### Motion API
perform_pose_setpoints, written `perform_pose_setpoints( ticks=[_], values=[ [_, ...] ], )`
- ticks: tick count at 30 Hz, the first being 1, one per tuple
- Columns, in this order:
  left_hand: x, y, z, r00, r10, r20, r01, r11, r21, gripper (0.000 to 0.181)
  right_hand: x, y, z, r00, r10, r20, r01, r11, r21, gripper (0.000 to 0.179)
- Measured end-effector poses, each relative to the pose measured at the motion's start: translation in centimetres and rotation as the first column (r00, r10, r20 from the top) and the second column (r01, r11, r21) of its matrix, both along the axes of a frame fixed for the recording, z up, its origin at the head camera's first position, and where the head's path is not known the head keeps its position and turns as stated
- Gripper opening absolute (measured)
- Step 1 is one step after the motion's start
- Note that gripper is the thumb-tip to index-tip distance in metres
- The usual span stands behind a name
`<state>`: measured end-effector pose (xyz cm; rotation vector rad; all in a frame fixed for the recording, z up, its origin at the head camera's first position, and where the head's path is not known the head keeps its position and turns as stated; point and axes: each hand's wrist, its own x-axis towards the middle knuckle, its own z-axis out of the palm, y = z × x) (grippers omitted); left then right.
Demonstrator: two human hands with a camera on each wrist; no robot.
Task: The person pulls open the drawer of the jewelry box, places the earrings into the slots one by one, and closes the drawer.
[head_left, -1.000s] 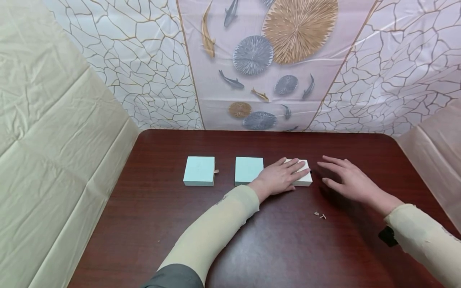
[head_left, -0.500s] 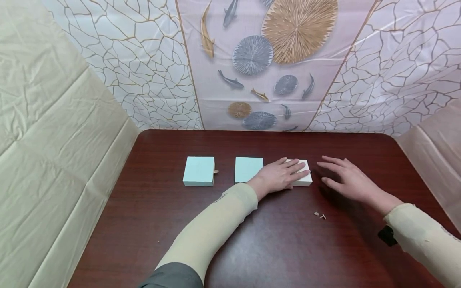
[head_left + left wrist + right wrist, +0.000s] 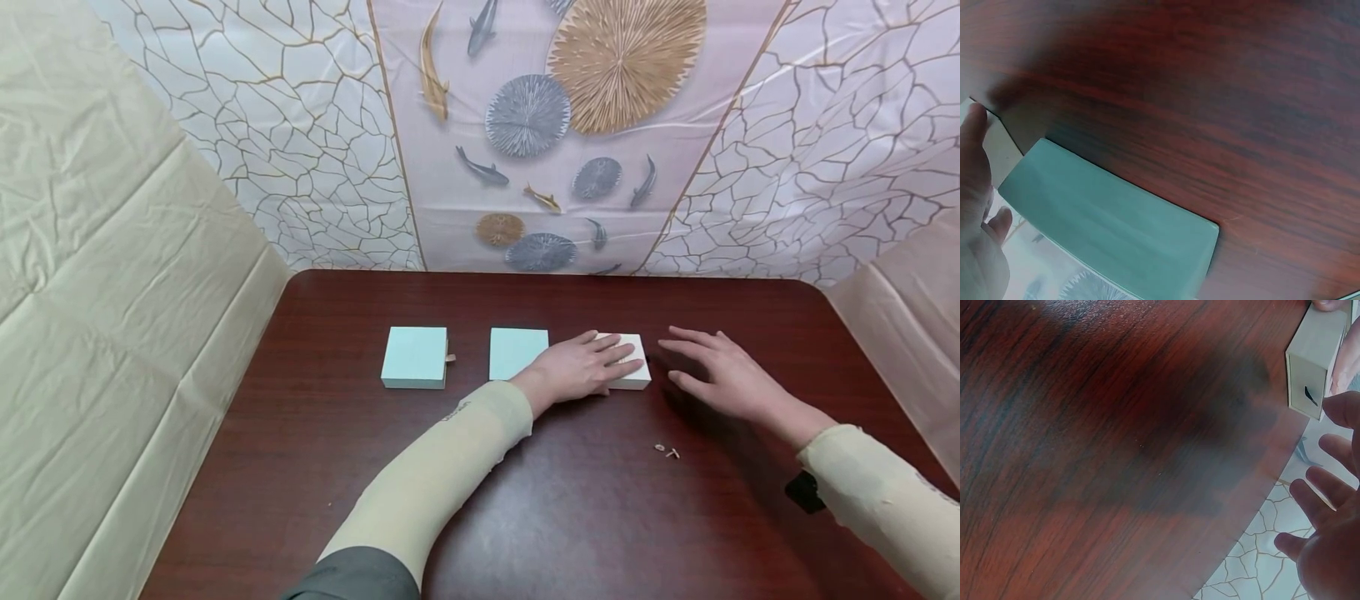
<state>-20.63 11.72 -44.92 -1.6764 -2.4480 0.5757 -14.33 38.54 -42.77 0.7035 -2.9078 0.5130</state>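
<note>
A white drawer-style box [image 3: 632, 377] with a small dark pull tab on its right end lies on the table. My left hand [image 3: 573, 369] rests on it, the fingers spread nearly straight across its top and the thumb low at its near side. Just right of the box hovers my right hand [image 3: 723, 375], fingers apart and holding nothing. The right wrist view shows its fingertips near the tabbed end [image 3: 1305, 394]. Two mint-green boxes, the middle one [image 3: 517, 350] partly behind my left wrist and another [image 3: 415, 357] with a ribbon tab, lie further left.
Small gold-coloured pieces [image 3: 667, 451], too small to identify, lie in front of my right hand. The dark red wooden table [image 3: 315, 467] ends at a patterned cloth backdrop [image 3: 330, 167]. Beige cloth [image 3: 135, 317] hangs along the left side.
My left forearm has shifted very slightly left. Both hands otherwise keep almost the same place, and the boxes and small pieces stay put.
</note>
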Motion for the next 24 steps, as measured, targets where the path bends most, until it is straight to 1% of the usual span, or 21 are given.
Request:
perform_pose_setpoints(
  ticks=[5, 12, 17, 24],
  values=[
    [-0.03, -0.01, 0.06, 1.000, -0.013, 0.016, 0.012, 1.000, 0.014, 0.066, -0.02, -0.11, 0.14, 1.000, -0.005, 0.003, 0.005, 1.000, -0.002, 0.050],
    [-0.12, -0.08, 0.00, 0.998, -0.012, 0.066, 0.011, 1.000, 0.018, 0.065, -0.17, -0.20, 0.23, 1.000, 0.000, 0.007, 0.000, 1.000, -0.003, 0.050],
    [-0.19, -0.16, -0.14, 0.998, -0.016, 0.060, 0.014, 0.999, 0.031, 0.065, -0.30, -0.32, 0.35, 1.000, 0.004, -0.002, -0.004, 1.000, -0.009, 0.050],
    [-0.06, -0.19, -0.28, 0.998, -0.012, 0.058, 0.010, 0.999, 0.034, 0.064, -0.62, -0.53, 0.46, 1.000, -0.004, 0.030, 0.005, 1.000, -0.022, 0.048]
  ],
)
